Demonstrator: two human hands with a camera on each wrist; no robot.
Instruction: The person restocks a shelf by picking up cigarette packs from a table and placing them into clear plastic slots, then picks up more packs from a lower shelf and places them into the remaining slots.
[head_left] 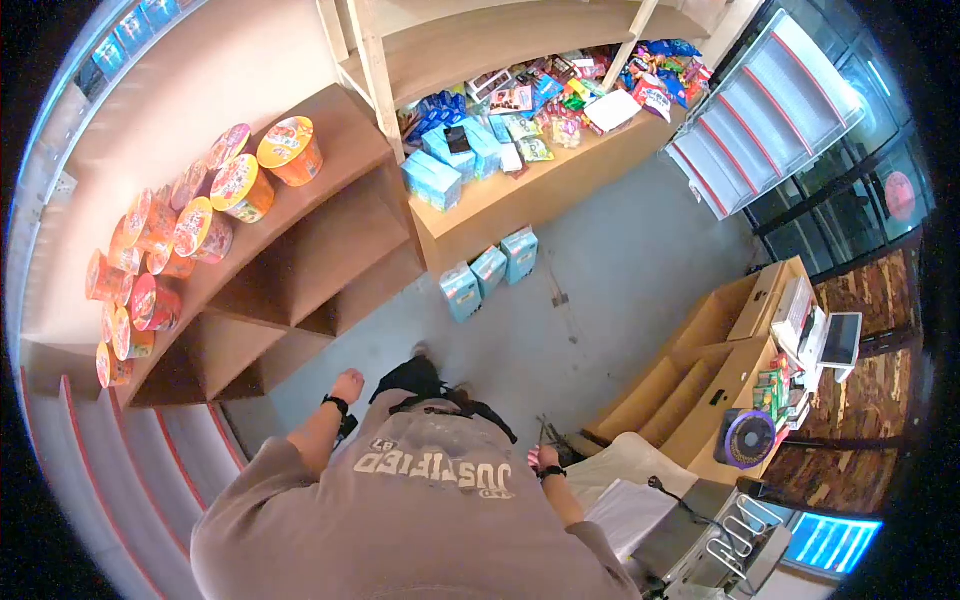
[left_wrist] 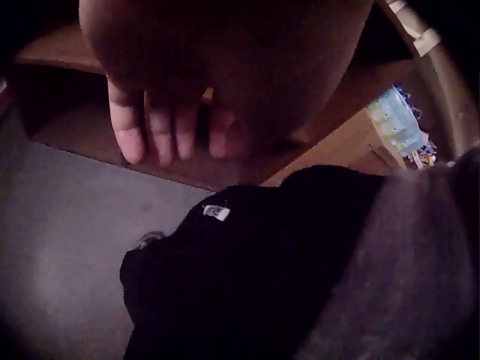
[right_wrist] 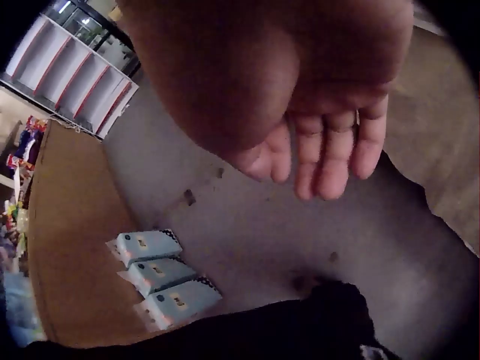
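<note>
My left hand [head_left: 347, 386] hangs beside my body, near the low end of the brown shelf unit. In the left wrist view its fingers [left_wrist: 161, 135] point down, loosely bent, and hold nothing. On the other side, my right hand [head_left: 543, 460] hangs by my hip. The right wrist view shows its fingers [right_wrist: 335, 154] relaxed, with nothing in them. Three light blue packs [head_left: 489, 270] stand in a row on the floor ahead, apart from both hands. In the right wrist view the same blue packs [right_wrist: 166, 266] appear below and left of the hand.
Orange noodle cups [head_left: 240, 188] stand on the brown shelf unit [head_left: 330, 255] at left. A wooden counter [head_left: 480, 225] ahead bears snack bags and more blue packs [head_left: 432, 180]. White racks [head_left: 750, 125] stand far right. A desk [head_left: 720, 390] with a fan [head_left: 748, 438] is at right.
</note>
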